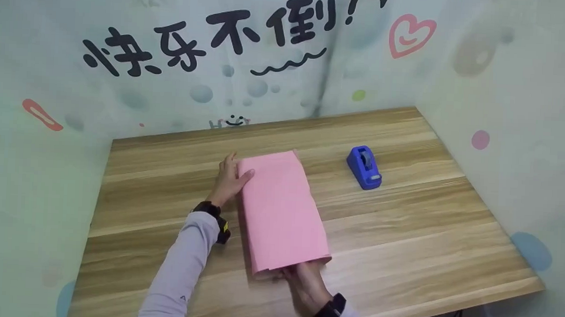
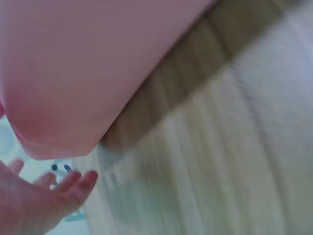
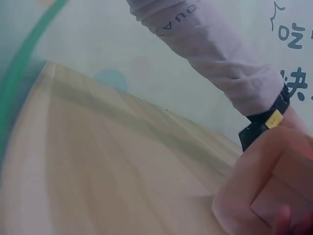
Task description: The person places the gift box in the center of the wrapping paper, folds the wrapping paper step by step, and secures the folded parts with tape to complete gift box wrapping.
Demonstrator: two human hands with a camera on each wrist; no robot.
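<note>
While the pink wrapped package (image 1: 282,213) lies lengthwise at the middle of the desk (image 1: 403,240), the wrapping looks to be at its end-folding step. Left hand (image 1: 229,177) presses flat, straight fingers against its far left edge; right hand (image 1: 305,281) grasps its near end. Beyond its right side stands a blue tape dispenser (image 1: 364,167); next, probably, taping.

The wooden table (image 1: 403,230) bears pink folded paper (image 1: 280,211) and 1 blue tape dispenser (image 1: 364,167).
</note>
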